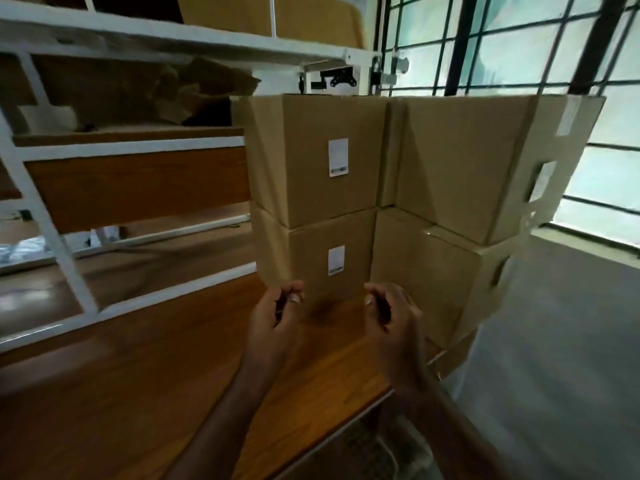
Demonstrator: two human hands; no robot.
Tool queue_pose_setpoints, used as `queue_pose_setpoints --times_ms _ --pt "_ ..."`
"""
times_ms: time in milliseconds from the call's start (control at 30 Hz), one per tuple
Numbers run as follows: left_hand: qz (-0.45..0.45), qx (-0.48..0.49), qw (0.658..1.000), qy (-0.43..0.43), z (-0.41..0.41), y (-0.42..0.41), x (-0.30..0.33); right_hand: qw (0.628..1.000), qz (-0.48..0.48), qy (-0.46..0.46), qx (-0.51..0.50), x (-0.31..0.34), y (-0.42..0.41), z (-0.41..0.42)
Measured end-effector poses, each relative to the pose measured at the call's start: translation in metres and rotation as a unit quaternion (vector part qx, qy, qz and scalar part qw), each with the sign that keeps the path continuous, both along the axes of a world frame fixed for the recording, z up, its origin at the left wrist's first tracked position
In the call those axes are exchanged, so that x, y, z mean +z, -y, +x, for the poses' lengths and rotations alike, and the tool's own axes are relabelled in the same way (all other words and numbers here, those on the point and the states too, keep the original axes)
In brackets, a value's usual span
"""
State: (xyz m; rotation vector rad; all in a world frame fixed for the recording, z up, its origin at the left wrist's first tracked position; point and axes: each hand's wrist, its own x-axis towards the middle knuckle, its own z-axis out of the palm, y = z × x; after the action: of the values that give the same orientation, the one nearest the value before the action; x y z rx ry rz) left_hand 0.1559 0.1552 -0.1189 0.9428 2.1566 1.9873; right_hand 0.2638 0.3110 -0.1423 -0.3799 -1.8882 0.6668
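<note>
Box [308, 254] of plain brown cardboard, the lower one in the left pile, stands on the wooden shelf [138, 393] at the middle of the view, with a small white label [336, 260] on its near face. It carries the upper box [304, 161] at 12 o'clock and touches the right pile [450, 161] at 3 o'clock. I judge it stiff along the edges but soft across the flat panels, dry and not slippery. Its weight cannot be read from here, and it is loaded from above, so it will likely drag rather than slide free. The best hold looks to be the two lower near corners or the vertical side edges, palms flat — not the middle of a panel, which would cave in.

The left hand [273, 317] hangs at 7 o'clock of the box, thumb tip just at its bottom left corner; whether it touches cannot be told. The right hand [391, 313] sits at 5 o'clock, near the bottom right corner. Both hold nothing, fingers loosely cupped with thumb and fingers apart, palms turned toward each other, forearms rising from 6 o'clock.

Farther out, a white rack [138, 147] stands at 9 o'clock and a barred window [519, 46] at 1 o'clock.
</note>
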Motion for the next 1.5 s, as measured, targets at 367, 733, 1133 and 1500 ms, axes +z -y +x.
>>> queue_pose_setpoints --times_ms 367,733,1133,1500 --pt "0.054 0.119 0.991 -0.016 -0.07 -0.101 0.052 0.996 -0.067 0.018 0.059 0.087 -0.129 -0.115" --pt "0.028 0.242 0.966 -0.088 -0.131 -0.155 0.087 0.995 -0.102 0.015 -0.005 0.117 -0.191 -0.195" --pt "0.064 0.189 0.977 -0.077 -0.142 -0.155 0.08 0.987 -0.154 -0.036 -0.028 0.117 -0.206 -0.218" --pt "-0.019 0.088 0.995 -0.033 -0.148 -0.137 0.084 0.979 -0.2 -0.033 -0.029 0.127 -0.196 -0.22"
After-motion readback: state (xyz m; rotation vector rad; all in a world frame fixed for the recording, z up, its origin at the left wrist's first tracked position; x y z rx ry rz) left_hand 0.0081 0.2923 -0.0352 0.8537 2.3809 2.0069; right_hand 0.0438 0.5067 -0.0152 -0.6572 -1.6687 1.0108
